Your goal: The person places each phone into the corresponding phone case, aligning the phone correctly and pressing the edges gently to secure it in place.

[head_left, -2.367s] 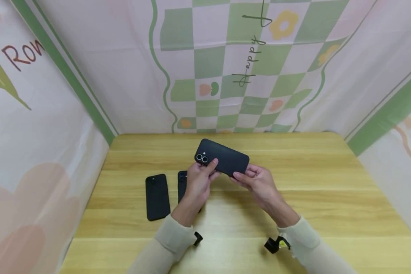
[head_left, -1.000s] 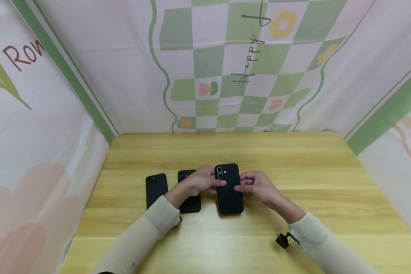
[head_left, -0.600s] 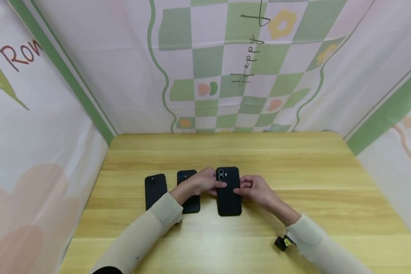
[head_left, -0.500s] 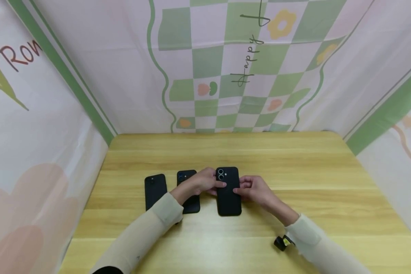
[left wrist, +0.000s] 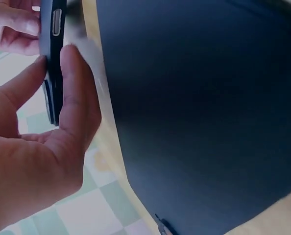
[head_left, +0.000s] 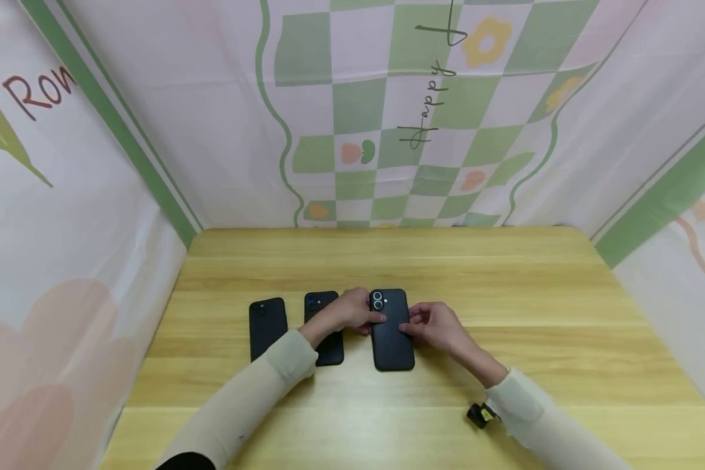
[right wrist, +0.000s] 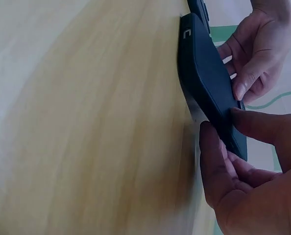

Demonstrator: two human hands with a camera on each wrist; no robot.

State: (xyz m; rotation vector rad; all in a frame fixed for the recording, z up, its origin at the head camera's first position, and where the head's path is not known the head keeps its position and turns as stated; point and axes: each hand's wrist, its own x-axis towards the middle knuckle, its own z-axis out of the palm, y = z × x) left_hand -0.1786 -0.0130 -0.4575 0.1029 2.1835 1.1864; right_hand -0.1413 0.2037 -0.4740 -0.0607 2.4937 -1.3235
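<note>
In the head view a black phone (head_left: 392,339) lies back up, its two ringed camera lenses at the upper left corner. My left hand (head_left: 352,309) pinches its left edge, thumb on the back and fingers beneath. On the opposite edge my right hand (head_left: 439,326) holds it the same way. The right wrist view shows the phone (right wrist: 209,78) tilted, its lower end close to the tabletop and its far end raised, with fingers under it. In the left wrist view its port end (left wrist: 57,29) faces the camera.
Two more black phones lie to the left on the wooden table (head_left: 505,274): a middle one (head_left: 330,349) partly under my left forearm, and a leftmost one (head_left: 267,326) partly covered by the sleeve. A patterned cloth (head_left: 358,111) hangs behind the table.
The phone was held up sideways near the back; it has turned upright and come down beside the other two. Over the last half second it has shifted only slightly, both hands keeping their grip.
</note>
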